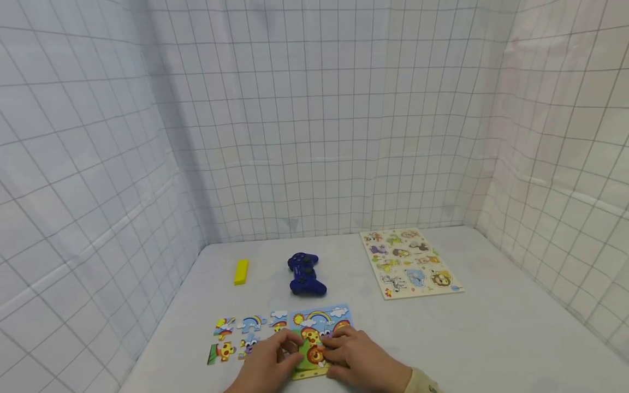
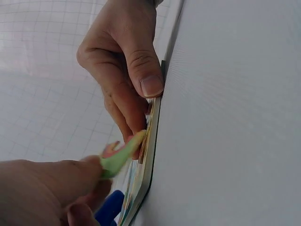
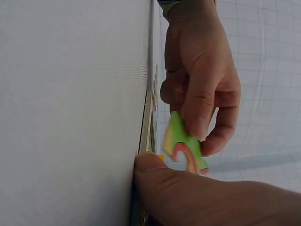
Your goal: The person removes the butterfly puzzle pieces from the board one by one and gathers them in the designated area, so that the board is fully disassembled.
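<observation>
watching remotely | left hand [image 1: 271,359] pinches green puzzle piece [image 3: 182,134] over near left of puzzle board [image 1: 309,374] | right hand [image 1: 361,357] grips board's near-right corner | i'd judge piece light, stiff, slightly slippery; hold outer edges

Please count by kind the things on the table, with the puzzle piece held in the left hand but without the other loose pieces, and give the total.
Flat picture boards: 2 (cream animal board; blue-topped rainbow board)
Dark blue two-handled game controller: 1
Yellow rectangular block: 1
Green-and-red puzzle piece in left hand: 1
Total: 5
</observation>
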A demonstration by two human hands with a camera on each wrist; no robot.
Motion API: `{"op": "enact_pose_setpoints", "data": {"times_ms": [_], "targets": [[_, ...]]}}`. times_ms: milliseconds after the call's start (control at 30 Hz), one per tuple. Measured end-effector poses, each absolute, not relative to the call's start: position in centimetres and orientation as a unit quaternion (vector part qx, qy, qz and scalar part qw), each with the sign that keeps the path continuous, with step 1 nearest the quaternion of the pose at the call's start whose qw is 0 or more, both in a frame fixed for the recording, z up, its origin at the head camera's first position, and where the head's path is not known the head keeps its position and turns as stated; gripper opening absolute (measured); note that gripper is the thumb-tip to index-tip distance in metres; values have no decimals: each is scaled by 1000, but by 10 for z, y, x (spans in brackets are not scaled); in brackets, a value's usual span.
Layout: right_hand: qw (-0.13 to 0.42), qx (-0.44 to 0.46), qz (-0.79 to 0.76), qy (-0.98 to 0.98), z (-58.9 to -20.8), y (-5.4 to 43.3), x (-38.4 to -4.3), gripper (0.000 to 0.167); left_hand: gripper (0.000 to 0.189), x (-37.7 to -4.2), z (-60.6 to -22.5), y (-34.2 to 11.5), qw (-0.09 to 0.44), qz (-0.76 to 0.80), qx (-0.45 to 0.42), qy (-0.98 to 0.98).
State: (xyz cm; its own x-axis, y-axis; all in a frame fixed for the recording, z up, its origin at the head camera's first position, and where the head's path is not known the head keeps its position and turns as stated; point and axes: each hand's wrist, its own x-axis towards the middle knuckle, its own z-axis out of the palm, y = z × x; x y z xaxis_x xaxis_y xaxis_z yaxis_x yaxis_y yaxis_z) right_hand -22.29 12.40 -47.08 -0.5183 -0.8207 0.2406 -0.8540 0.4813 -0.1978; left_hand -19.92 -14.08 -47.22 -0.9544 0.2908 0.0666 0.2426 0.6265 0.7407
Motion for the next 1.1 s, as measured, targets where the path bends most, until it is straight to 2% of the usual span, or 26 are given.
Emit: {"op": "enact_pose_setpoints", "data": {"times_ms": [133,267,500,667,767,900,1000,1100], "targets": [[52,486,146,-860,-471,123,-224,40,24,-199,-466,-144,15,504,123,855],[45,480,153,-863,-471,124,-226,41,31,-196,-454,-150,27,567,99,817],[41,484,157,-860,-471,126,-225,40,39,-178,-442,-173,29,563,43,825],[28,477,165,-863,-471,125,-223,41,39,-161,-440,-215,22,551,2,834],[24,474,164,-865,-470,125,-221,42,39,-152,-443,-247,39,538,-10,842],[23,469,164,-867,-467,125,-220,41,36,-146,-451,-281,90,504,3,859],[17,463,168,-870,-466,125,-220,40,32,-147,-458,-292,122,477,12,870],[11,461,173,-870,-468,124,-221,41,29,-148,-461,-293,126,447,1,886]]}}
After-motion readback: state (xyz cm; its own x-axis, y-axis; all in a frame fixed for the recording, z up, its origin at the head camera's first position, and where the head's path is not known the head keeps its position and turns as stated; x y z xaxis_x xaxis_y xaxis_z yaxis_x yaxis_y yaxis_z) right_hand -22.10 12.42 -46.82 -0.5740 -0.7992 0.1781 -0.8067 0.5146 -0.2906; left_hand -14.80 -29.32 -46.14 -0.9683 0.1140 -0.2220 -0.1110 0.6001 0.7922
